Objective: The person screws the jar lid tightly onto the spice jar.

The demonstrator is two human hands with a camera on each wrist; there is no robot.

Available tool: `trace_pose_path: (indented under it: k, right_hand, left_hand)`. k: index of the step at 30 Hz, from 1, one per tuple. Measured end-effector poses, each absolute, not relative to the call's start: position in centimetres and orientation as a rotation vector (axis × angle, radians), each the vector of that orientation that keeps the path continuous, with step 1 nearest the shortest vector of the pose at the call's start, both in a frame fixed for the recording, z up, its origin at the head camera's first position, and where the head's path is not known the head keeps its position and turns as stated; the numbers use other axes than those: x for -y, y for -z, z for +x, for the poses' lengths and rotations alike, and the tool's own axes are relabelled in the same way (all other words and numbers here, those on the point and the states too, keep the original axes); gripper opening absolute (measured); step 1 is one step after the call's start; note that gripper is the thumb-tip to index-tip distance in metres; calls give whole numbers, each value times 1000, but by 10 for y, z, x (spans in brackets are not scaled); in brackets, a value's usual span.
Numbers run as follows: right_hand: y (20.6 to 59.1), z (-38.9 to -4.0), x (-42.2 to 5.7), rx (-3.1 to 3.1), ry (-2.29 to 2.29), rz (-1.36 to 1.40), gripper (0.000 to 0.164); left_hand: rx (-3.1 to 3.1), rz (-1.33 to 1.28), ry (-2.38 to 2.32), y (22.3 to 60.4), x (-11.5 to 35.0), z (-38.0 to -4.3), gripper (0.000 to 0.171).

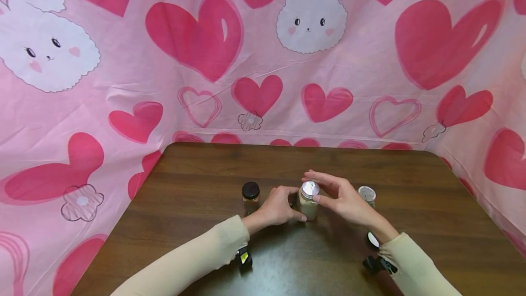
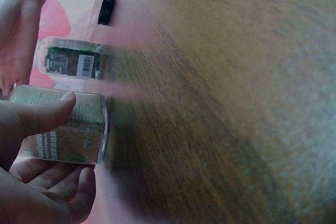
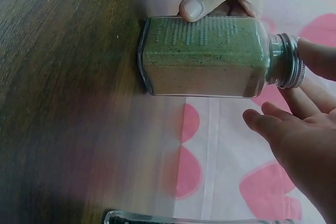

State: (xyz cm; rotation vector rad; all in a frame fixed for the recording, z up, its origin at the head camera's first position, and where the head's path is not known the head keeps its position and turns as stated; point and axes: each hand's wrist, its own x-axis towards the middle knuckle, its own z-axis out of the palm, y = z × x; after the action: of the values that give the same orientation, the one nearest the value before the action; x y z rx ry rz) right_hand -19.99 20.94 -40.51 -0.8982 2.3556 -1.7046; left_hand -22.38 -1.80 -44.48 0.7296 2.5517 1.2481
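Note:
A square glass spice jar (image 1: pixel 308 209) of greenish-beige seasoning stands upright on the table. My left hand (image 1: pixel 281 207) grips its body from the left, thumb along the printed side in the left wrist view. At the top is a silver screw lid (image 3: pixel 292 60). My right hand (image 1: pixel 347 198) pinches this lid between thumb and fingers, with some fingers held away from the glass. Just right of it, partly behind the right hand, is a second spice jar (image 2: pixel 71 59) with dark green contents. A black cap (image 2: pixel 107 11) lies on the table near that jar.
A black-capped spice jar (image 1: pixel 250 198) stands left of the hands, partly hidden by the left wrist. All rest on a dark wood table (image 1: pixel 197 241). Behind it hangs a pink cloth (image 1: pixel 263 67) with hearts and rabbits.

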Motion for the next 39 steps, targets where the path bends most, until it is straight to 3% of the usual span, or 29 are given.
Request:
trace_pose_path:
  k: [20,39]
  right_hand:
    - [406,-196,-202,-2577,1700,-769,46]
    - [412,-190,-194,-2764,1669,-701,48]
  left_hand:
    - [-2564,726,-1242,445,18,-226,65]
    - [-2551,740,-1260,444,18,-224,58]
